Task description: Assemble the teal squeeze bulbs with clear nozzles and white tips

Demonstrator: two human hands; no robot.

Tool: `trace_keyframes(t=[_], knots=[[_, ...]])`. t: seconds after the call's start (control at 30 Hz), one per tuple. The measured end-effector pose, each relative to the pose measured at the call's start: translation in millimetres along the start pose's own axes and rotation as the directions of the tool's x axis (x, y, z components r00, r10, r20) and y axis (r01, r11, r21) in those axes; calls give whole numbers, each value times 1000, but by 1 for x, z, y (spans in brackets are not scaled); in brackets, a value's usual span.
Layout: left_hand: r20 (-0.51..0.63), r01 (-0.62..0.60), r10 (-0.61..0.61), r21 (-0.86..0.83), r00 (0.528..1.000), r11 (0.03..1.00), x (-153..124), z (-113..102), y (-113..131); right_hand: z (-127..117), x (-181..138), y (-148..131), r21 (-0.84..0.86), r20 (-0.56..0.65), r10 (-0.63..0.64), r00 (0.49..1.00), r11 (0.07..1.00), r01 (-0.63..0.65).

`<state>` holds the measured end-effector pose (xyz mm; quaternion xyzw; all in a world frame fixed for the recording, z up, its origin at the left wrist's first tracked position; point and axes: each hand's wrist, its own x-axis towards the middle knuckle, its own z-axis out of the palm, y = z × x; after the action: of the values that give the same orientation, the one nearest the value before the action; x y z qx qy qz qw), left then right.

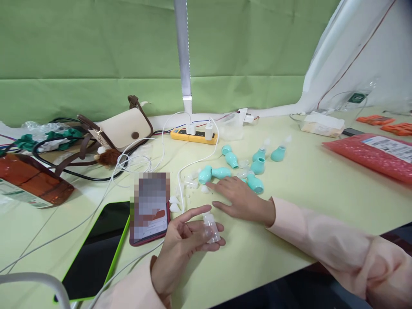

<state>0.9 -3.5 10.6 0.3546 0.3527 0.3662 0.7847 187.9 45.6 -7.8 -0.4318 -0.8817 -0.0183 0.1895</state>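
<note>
My left hand (180, 246) holds a small translucent plastic nozzle piece (210, 228) between thumb and fingers, low over the table's near side. Palm down, my right hand (240, 198) reaches across the table with its fingers apart. Its fingertips are close to a turquoise squeeze bulb (205, 175) and small white plastic pieces (205, 189). Behind the right hand lie several more turquoise bulbs, among them a lying one (221, 173) and an open-mouthed one (258, 165). Farther back, a bulb (278, 153) stands with a clear tip on it.
Left of my hands lie a phone in a red case (149, 238) and a green-edged phone (96, 251). White cables loop past them to a yellow power strip (193, 136). A cream handbag (125, 128), an amber bottle (35, 180) and a red bubble mailer (370, 156) lie farther out.
</note>
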Motion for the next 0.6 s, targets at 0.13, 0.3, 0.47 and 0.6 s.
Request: trace_keyframes(t=[0.13,0.3,0.47,0.6], knots=[[-5,3,-3,-40,1000,999,0,1,1,-4,4,2,-132,18,-32,999,991,34],[-58,-4,4,-2,998,1000,3,-1,2,-13,4,23,-104,-153,49,987,992,-66],[-10,-65,66,79,998,995,3,-3,2,-10,6,39,-110,-78,199,977,972,-206],[-17,-69,70,82,997,994,4,-2,2,-4,9,40,-42,19,268,963,963,-268]])
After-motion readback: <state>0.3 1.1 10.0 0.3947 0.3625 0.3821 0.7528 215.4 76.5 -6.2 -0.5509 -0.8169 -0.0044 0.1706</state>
